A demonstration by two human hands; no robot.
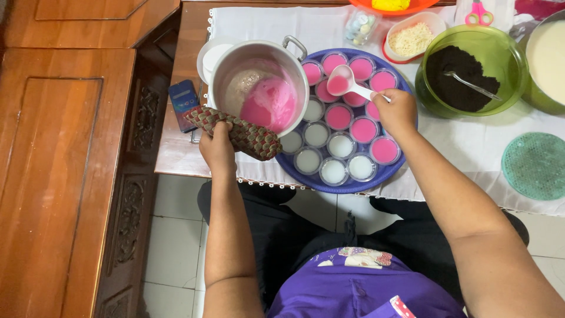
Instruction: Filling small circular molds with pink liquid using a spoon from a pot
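My left hand (pixel 216 147) grips a patterned red-and-green pot holder (pixel 241 132) wrapped on the near handle of a steel pot (pixel 232 68), which is tilted and holds pink liquid (pixel 271 105). My right hand (pixel 394 109) holds a white ladle (pixel 347 82) full of pink liquid over a round blue tray (pixel 353 185). The tray carries several small clear cups: those at the back and right are filled pink (pixel 338 116), those at the front hold white (pixel 333 171).
A green bowl (pixel 506 44) of dark crumbs with a spoon stands at the right, beside a pot of cream liquid (pixel 547 59). A green round mat (pixel 535 165), a white tub of crumbs (pixel 412 38), a phone (pixel 183 103), pink scissors (pixel 479 13) and a wooden cabinet (pixel 59 165) surround the table.
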